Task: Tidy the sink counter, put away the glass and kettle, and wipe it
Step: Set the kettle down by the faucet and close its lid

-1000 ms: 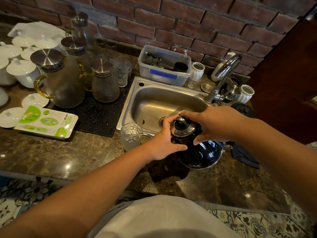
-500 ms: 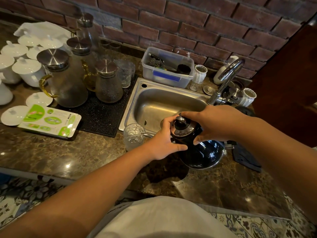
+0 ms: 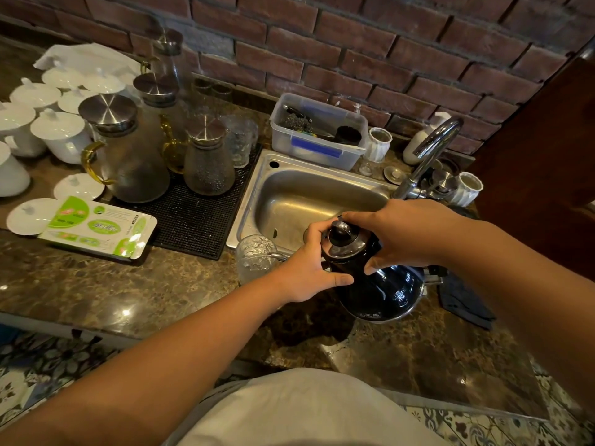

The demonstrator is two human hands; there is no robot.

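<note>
A black kettle [image 3: 383, 289] with a steel lid and black knob stands on the marble counter [image 3: 135, 294] at the sink's front right corner. My left hand [image 3: 309, 268] grips the kettle's upper body from the left. My right hand [image 3: 402, 236] wraps over its top from the right, fingers beside the lid. A clear patterned glass [image 3: 256, 257] stands just left of the kettle, at the front rim of the steel sink [image 3: 309, 197]. A dark cloth [image 3: 463, 300] lies on the counter to the kettle's right.
Several glass pitchers [image 3: 128, 156] with steel lids stand on a black mat [image 3: 196, 220] left of the sink. A green wipes pack [image 3: 96, 228] and white lidded cups [image 3: 58, 133] sit further left. A plastic box [image 3: 317, 136] and tap [image 3: 431, 152] are behind the sink.
Both hands stay on the kettle in the same grip. Only the head view has shifted slightly.
</note>
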